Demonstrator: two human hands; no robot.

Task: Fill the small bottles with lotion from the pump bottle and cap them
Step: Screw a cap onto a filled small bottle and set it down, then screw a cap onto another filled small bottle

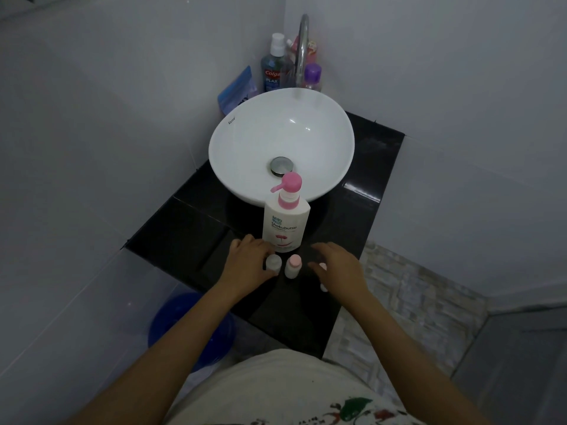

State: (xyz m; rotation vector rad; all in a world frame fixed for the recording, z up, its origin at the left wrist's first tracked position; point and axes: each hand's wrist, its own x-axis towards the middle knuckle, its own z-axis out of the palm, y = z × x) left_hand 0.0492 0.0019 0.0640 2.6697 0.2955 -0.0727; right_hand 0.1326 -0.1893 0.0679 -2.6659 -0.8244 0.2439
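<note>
Black tiled counter (190,240) fills a dim bathroom corner, carrying a white basin (325,167) with the pump bottle (286,223) standing upright just in front of it, its pink spout turned to the person's left. Near the counter's front edge stand two small bottles: an uncapped bottle (273,262) and, just beside it, a pink-capped bottle (292,265). The left hand (248,263) curls loosely around the uncapped one, fingers touching or nearly touching its side; whether the grip is closed I cannot tell. The right hand (336,265) hovers spread and empty over a small pink piece (322,266), probably a loose cap, mostly hidden beneath the fingers. The step in hand looks like readying a bottle for filling. To do it well, the left hand should grip the open bottle firmly, bring its mouth right under the spout tip and keep it upright, while the right hand presses the pump head slowly so lotion drops inside rather than down the neck.
</note>
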